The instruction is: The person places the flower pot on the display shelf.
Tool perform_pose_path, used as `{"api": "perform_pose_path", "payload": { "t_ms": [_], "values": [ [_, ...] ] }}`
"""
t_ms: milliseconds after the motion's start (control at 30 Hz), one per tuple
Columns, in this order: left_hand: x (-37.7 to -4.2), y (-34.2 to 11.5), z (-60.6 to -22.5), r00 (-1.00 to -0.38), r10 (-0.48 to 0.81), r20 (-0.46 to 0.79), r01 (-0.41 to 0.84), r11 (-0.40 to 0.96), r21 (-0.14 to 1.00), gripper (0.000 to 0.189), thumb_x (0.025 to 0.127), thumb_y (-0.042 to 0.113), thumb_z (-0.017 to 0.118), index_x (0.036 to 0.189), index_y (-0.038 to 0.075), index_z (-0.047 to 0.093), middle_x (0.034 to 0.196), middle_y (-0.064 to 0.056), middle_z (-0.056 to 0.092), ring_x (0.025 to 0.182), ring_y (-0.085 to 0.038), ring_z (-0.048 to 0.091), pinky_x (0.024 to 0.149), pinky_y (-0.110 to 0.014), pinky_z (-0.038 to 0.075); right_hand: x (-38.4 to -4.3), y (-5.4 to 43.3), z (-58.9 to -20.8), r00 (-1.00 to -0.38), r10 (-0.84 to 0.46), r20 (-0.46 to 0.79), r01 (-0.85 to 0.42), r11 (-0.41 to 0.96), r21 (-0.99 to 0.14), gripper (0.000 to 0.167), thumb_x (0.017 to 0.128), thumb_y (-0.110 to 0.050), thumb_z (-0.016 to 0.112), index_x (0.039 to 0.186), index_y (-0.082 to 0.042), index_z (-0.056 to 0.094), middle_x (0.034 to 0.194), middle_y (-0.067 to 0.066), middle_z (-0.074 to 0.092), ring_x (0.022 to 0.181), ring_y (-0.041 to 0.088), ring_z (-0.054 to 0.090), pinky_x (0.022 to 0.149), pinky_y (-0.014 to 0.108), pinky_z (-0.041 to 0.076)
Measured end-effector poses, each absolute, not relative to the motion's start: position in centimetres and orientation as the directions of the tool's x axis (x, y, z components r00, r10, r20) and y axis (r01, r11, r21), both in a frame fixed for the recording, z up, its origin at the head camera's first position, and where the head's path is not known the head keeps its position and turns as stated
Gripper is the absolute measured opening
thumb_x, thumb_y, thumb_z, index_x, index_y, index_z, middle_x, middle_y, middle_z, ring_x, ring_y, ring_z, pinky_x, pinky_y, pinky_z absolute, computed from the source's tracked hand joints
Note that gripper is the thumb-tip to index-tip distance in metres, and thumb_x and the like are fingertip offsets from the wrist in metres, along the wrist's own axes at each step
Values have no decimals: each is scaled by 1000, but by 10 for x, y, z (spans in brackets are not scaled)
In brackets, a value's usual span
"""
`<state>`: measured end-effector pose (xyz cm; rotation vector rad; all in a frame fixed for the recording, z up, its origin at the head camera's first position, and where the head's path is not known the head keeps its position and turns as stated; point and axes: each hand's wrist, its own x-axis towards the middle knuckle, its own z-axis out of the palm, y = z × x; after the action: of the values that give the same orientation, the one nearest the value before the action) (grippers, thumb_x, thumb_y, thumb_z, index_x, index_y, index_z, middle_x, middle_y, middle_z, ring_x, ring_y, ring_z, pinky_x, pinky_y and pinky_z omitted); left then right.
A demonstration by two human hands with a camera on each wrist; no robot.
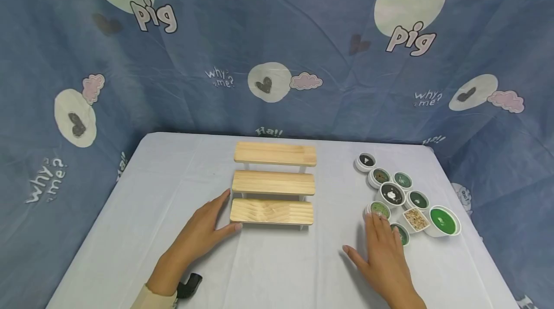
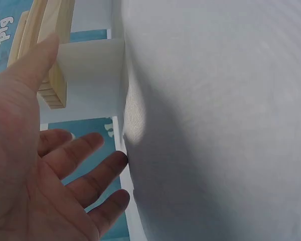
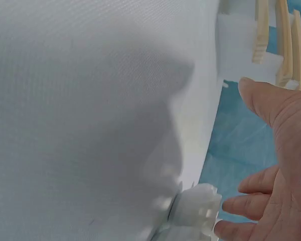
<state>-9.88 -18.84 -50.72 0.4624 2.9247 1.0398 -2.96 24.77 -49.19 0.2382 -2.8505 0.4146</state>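
A three-step wooden stand (image 1: 271, 212) with pale boards on white supports stands mid-table in the head view. My left hand (image 1: 201, 232) is at the stand's left front corner, thumb near the lowest board, fingers spread and gripping nothing. In the left wrist view the thumb overlaps the board end (image 2: 55, 85). My right hand (image 1: 385, 261) reaches over the near side of a group of small white cups, fingers extended, by a cup with light green filling (image 1: 380, 210) and a dark green one (image 1: 400, 235). Whether the fingertips touch them is hard to tell.
Further cups stand close together at the right: a black-filled one (image 1: 392, 194), a square one with beige bits (image 1: 416, 219), a bright green bowl (image 1: 443, 221) and several smaller ones. A printed blue cloth (image 1: 277, 34) hangs behind the white table (image 1: 277, 270).
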Motion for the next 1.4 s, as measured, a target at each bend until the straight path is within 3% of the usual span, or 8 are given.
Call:
{"api": "perform_pose_path", "payload": {
  "t_ms": [300,633,1400],
  "values": [
    [-100,-188,-508,-955,282,90,276,736,618,96,91,54,79,162,7,36,159,-20,45,143,-45,45,114,-62,39,-26,256,-491,-956,-96,276,-174,946,-274,97,83,-41,87,148,15,42,152,36,43,141,55,36,113,73,25],
    [-100,-189,-504,-952,286,108,291,737,610,83,89,53,80,157,19,47,157,-13,51,142,-39,49,112,-60,42,-23,269,-496,-950,-89,300,-175,946,-273,99,80,-40,89,147,16,43,148,38,45,136,58,38,108,72,27],
    [-99,-186,-503,-962,269,54,245,750,615,79,90,49,81,156,18,49,155,-14,52,140,-41,50,111,-62,41,-20,284,-495,-961,-32,273,-106,959,-262,95,79,-35,89,143,19,44,143,42,46,134,60,40,106,75,29]
  ]
}}
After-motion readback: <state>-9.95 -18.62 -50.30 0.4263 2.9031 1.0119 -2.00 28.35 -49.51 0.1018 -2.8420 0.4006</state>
